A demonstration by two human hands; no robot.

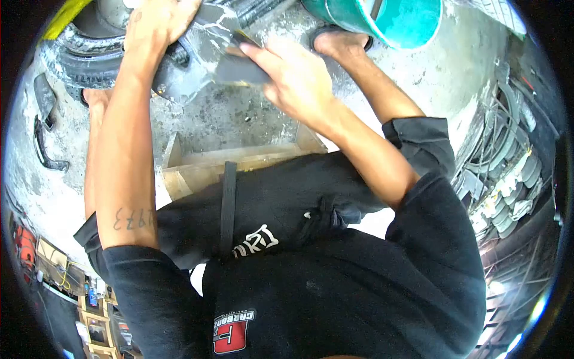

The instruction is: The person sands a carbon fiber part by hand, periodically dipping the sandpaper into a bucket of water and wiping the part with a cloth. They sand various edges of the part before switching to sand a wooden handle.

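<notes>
At the top left, my left hand grips a grey plastic-looking panel with whitish smears. The ends of its fingers are cut off by the top of the view. My right hand is closed on a dark grey flat sheet, which it holds against or just beside the panel's right side; motion blurs the contact. The sheet looks like sandpaper, but its kind is not certain. Below the hands, a low wooden stool stands in front of my lap.
A tyre lies under the panel at the left. A teal bucket stands beside my right foot at the top. Dark curved pieces lie on the concrete floor. Piled parts and cables line the right side.
</notes>
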